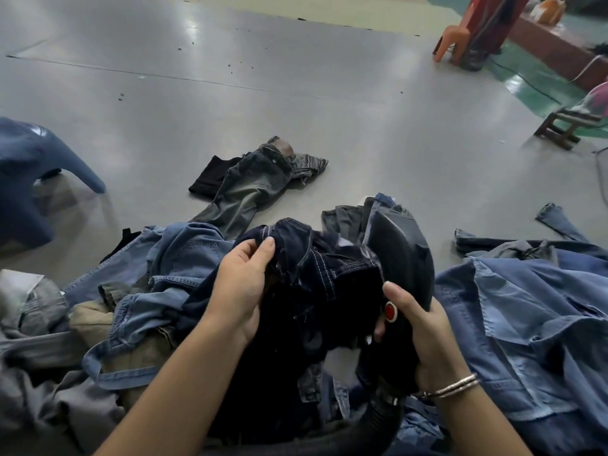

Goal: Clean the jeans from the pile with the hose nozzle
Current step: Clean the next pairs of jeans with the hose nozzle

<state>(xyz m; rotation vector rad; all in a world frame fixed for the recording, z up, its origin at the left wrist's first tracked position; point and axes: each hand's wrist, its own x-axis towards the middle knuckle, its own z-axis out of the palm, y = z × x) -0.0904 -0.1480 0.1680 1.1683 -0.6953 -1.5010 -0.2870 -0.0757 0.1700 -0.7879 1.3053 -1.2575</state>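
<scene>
Clearly, a pair of dark jeans (316, 278) was held up over the pile (171, 291) of denim, close in front of the person. The left hand (241, 287) was clenched around a bunched fold of that dark cloth, thumb on top. The right hand (424, 337) was wrapped round the handle of the black hose nozzle (399, 255), whose head was pressed against the jeans, with the thumb beside its red button (391, 311).

Loose fabric could probably be drawn into the nozzle mouth, since the cloth was gathered rather than stretched flat. The ribbed hose (378, 419) trailing beneath the garment might also snag on it.

The pile was spread over a glossy grey floor (296, 93). Further out, another pair of jeans (253, 185) was laid alone. A blue stool (29, 172) was seen at the left, an orange chair (452, 41) far back.
</scene>
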